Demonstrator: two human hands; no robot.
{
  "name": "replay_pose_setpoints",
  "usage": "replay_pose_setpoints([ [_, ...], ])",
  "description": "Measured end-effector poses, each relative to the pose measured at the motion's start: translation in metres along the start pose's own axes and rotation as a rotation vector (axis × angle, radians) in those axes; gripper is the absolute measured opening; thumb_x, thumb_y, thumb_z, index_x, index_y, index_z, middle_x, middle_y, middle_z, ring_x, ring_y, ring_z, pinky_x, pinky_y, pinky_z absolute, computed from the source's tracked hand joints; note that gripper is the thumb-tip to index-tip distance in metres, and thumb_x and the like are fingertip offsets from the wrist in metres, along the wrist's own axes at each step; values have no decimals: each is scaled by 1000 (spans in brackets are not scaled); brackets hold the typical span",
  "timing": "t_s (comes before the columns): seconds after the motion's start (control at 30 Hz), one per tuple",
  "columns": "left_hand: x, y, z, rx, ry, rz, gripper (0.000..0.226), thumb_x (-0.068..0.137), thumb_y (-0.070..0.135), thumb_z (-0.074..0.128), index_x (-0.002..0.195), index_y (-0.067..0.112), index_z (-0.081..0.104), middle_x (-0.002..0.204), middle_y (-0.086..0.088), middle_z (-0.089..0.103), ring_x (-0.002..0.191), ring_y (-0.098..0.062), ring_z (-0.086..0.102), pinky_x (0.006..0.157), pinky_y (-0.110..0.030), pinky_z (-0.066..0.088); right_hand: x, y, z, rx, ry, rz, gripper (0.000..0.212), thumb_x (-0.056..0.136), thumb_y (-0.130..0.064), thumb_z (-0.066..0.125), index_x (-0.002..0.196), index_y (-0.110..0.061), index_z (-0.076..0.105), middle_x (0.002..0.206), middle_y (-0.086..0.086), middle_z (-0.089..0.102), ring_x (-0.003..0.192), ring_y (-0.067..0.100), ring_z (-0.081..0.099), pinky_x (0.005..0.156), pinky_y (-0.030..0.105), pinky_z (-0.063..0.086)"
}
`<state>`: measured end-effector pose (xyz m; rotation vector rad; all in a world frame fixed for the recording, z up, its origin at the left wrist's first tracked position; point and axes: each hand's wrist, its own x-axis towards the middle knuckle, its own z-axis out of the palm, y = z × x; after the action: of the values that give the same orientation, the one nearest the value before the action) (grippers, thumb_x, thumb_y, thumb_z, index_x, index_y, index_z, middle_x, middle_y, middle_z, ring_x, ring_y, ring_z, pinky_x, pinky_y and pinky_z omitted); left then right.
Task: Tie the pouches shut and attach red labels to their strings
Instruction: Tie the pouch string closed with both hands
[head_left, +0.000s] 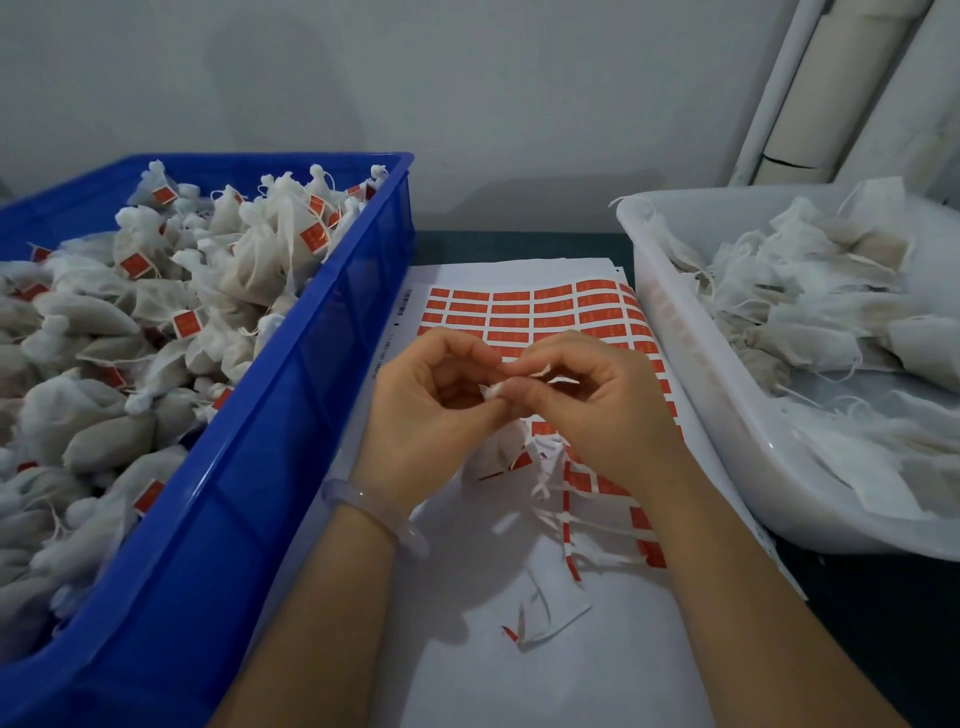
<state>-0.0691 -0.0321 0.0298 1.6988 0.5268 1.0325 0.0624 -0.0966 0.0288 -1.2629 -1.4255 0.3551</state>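
A blue crate (291, 415) was seen at nine o'clock of the hands, heaped with tied pouches (249, 260). Red labels (186, 323) were fixed to many of their strings.

A pale bracelet (363, 506) was worn on the left wrist. The left hand (431, 400) was held over the middle of the table, its fingers curled. The gathered neck of a pouch (501, 449) was pinched between its thumb and forefinger. The body of the pouch was left hanging at six o'clock of the fingertips, above the paper.

The right hand (602, 405) was set against the left, fingers curled likewise. The same neck was pinched by its thumb and forefinger at the three o'clock side. Whether string was also caught there could not be told.

A sheet of red labels (511, 306) was spread at twelve o'clock of the hands, on white paper. Peeled strips (569, 525) were scattered at six o'clock.

A white tub (727, 415) was placed at three o'clock, filled with untied pouches (810, 312). Pale pipes (831, 93) were seen at one o'clock, against the wall.
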Motion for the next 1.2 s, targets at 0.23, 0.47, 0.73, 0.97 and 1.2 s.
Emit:
replay_pose_setpoints([
  [0.23, 1, 0, 0, -82, 4, -89, 25, 63, 29, 67, 83, 16, 60, 76, 4, 72, 74, -14, 71, 60, -17, 54, 0, 6, -1, -179, 3, -15, 4, 86, -23, 61, 86, -25, 57, 85, -22, 54, 82, 5, 58, 73, 8, 48],
  [0.47, 2, -3, -1, -130, 67, -105, 24, 61, 22, 69, 73, 10, 51, 70, 3, 72, 69, -14, 71, 58, -16, 52, -3, 5, 3, -199, -104, 49, 15, 87, -52, 36, 84, -38, 41, 93, -20, 50, 90, 1, 54, 78, 0, 41],
  [0.73, 3, -3, -3, -280, 152, -172, 23, 63, 23, 65, 71, 10, 48, 66, 3, 69, 61, -13, 67, 55, -19, 53, -1, 3, 1, -58, -45, 88, 13, 79, -49, 44, 83, -38, 47, 88, -18, 56, 86, 6, 58, 74, 12, 51],
  [0.97, 5, -1, -5, -319, 223, -198, 18, 63, 24, 64, 71, 16, 51, 63, 6, 68, 59, -11, 66, 55, -20, 53, -3, 2, 5, 17, -22, 136, 18, 78, -51, 44, 83, -35, 51, 87, -17, 61, 85, 6, 62, 75, 19, 54],
  [1.2, 5, 3, -1, -156, 158, -233, 18, 69, 28, 60, 74, 18, 46, 62, 12, 67, 55, -7, 65, 46, -15, 49, -3, 4, 11, 74, 143, 173, 15, 80, -46, 43, 82, -32, 50, 77, -18, 62, 77, -5, 62, 62, 4, 47],
])
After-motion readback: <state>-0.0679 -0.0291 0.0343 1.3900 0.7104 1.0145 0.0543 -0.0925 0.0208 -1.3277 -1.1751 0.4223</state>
